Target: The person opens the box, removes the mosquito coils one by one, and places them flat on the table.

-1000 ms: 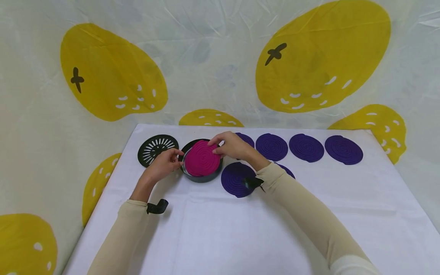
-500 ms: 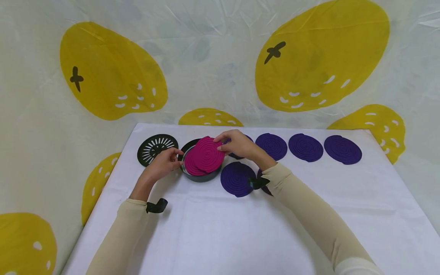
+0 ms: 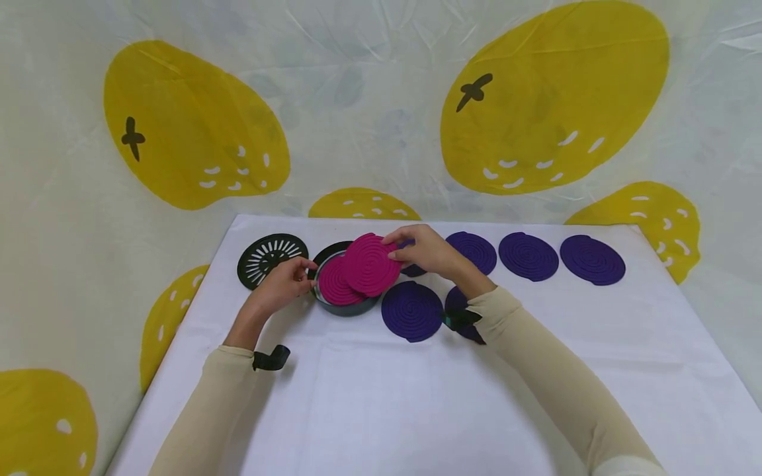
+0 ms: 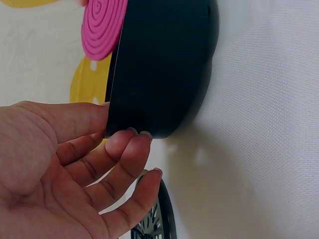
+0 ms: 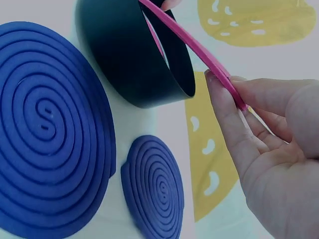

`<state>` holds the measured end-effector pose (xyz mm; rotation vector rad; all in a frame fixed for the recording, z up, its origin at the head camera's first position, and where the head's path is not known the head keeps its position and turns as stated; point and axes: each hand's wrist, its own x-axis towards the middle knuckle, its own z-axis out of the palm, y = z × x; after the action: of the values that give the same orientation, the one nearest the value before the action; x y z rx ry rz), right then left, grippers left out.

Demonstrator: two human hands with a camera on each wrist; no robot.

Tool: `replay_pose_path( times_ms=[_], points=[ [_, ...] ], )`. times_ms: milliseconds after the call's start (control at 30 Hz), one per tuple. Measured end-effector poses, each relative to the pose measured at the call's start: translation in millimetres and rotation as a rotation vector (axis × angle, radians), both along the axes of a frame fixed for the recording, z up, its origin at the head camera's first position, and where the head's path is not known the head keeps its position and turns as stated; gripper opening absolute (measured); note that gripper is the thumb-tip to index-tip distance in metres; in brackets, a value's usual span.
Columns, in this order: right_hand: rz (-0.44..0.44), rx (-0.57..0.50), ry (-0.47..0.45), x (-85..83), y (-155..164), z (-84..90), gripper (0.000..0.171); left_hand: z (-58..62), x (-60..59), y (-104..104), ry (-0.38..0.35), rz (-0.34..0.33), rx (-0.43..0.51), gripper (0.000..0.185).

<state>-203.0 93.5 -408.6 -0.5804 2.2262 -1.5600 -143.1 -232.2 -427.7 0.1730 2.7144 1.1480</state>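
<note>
Pinching pink coil | right hand | tilted over black tin

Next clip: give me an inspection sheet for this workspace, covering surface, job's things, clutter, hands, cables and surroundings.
Surface: white cloth-covered table, flat.
Job's things: black round tin holding a pink coil; a second pink coil held tilted over the tin's rim.
Clutter: slotted black lid left of the tin; six purple coils, three in the back row, one by the tin, two partly hidden by the right arm.
Hands: left hand touches the tin's wall with its fingers; right hand pinches the raised coil's edge.
Cables: nothing seen; only black wrist straps.
Surroundings: pale sheet with yellow fruit prints behind and beside the table.
</note>
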Motion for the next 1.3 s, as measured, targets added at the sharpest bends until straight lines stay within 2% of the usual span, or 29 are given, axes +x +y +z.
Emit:
replay_pose_path(
  times_ms=[433, 767, 1133, 1300],
  points=[
    [-0.024, -0.015, -0.019, 7.9, 21, 1.3, 0.032, 2.2, 2.2, 1, 0.004, -0.001, 0.011, 0.035],
    [-0.036, 0.025, 0.008, 12.7, 39, 1.8, 0.033, -0.8, 0.4, 0, 0.030, -0.025, 0.005, 0.035],
    [-0.072, 0.073, 0.030, 17.1, 65, -1.8, 0.035, -0.5, 0.9, 1, 0.024, -0.015, -0.001, 0.035],
    [-0.083, 0.037, 0.002, 20.2, 78, -3.8, 0.035, -1.4, 0.3, 1, 0.024, -0.018, 0.005, 0.035]
  ],
)
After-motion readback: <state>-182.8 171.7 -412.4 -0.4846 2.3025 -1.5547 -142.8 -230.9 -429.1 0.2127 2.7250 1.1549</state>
